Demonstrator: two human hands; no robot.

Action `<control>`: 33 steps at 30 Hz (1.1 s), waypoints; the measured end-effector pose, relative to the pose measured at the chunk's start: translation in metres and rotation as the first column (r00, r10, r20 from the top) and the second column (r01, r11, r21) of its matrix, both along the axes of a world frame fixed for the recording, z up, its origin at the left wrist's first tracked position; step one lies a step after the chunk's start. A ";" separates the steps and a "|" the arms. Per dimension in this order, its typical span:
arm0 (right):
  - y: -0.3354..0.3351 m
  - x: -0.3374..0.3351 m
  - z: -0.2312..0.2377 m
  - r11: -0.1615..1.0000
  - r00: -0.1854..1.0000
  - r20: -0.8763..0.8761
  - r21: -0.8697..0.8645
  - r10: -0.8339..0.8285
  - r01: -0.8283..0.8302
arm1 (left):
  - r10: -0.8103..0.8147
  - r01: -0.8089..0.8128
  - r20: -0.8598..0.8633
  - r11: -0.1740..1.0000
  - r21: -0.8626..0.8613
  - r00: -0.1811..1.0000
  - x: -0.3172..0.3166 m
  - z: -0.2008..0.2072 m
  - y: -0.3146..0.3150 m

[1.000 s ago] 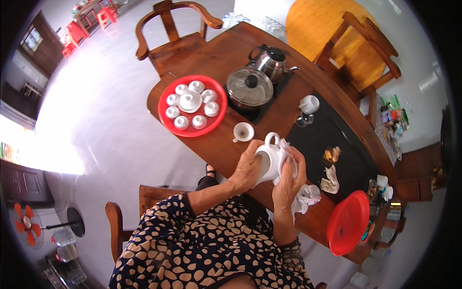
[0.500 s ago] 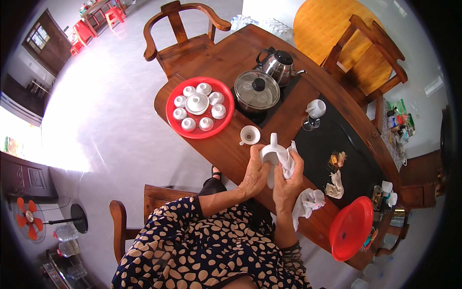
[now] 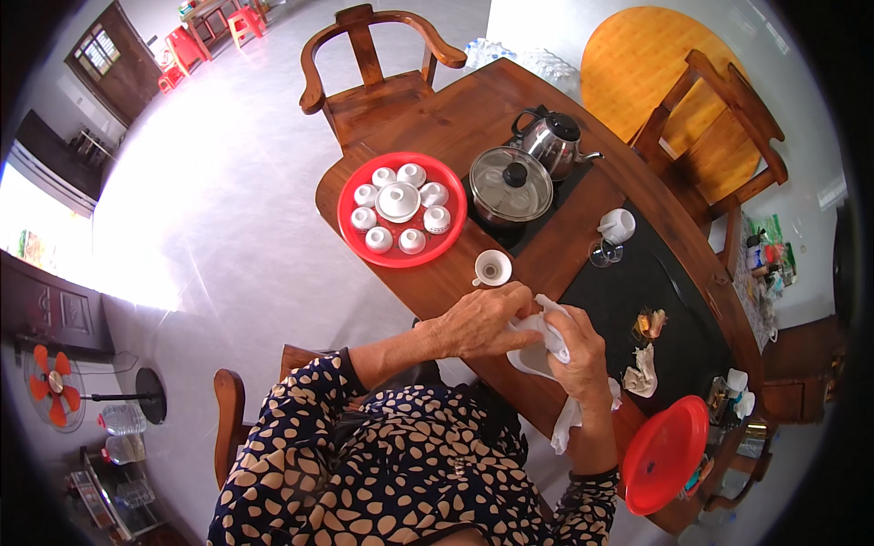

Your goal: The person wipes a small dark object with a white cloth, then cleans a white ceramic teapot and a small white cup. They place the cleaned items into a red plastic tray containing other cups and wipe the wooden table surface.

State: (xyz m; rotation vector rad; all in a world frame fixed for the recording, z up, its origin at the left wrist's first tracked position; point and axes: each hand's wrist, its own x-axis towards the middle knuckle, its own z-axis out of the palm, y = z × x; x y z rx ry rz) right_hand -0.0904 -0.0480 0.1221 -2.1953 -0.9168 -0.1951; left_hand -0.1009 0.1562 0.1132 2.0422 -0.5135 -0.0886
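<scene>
The left hand (image 3: 481, 326) and right hand (image 3: 584, 357) hold a smooth white vessel (image 3: 530, 358) and soft, crumpled cloth (image 3: 554, 344).

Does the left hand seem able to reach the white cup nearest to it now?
Probably yes: nothing visible stands between the left hand and the cup just beyond it, though the hand seems occupied with the white jug and may need freeing.

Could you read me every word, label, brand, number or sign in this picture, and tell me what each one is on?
No text here can be read.
White cup in the red tray: small dark marks, too small to read.
Colourful packages at the far right: any print is too small and blurred.
Held white cloth: no readable lettering shows.
</scene>
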 end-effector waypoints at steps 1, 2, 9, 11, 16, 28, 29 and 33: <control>-0.001 0.002 0.002 1.000 1.000 0.004 -0.001 0.002 -0.002 | -0.001 0.001 0.074 1.000 -0.002 0.997 -0.001 0.000 -0.001; -0.001 0.004 0.004 1.000 1.000 0.007 -0.002 0.002 -0.002 | -0.003 0.003 0.149 1.000 -0.003 0.989 -0.003 0.000 -0.003; -0.005 0.012 0.024 0.993 0.992 0.099 -0.092 0.079 -0.070 | -0.151 0.148 -0.042 0.986 -0.074 0.988 0.003 -0.003 0.003; -0.006 0.013 0.026 0.990 0.990 0.089 -0.097 0.112 -0.103 | -0.325 0.295 -0.269 0.944 -0.146 0.907 0.006 0.005 0.008; -0.008 0.015 0.036 0.994 0.992 -0.099 -0.067 0.078 -0.085 | -0.211 0.116 -0.287 0.942 -0.314 0.934 -0.011 -0.002 -0.001; -0.037 0.021 0.017 0.691 0.704 -0.694 0.436 -0.151 0.577 | 0.048 -0.368 -0.506 0.745 -0.556 0.861 -0.011 -0.026 -0.012; -0.035 0.023 0.009 0.616 0.751 -0.613 0.500 -0.245 0.609 | 0.000 -0.308 -0.470 0.756 -0.578 0.883 -0.008 -0.032 -0.010; 0.000 0.015 -0.009 0.655 0.830 -0.415 0.517 -0.371 0.551 | -0.031 -0.407 -0.554 0.645 -0.647 0.832 -0.012 -0.034 -0.035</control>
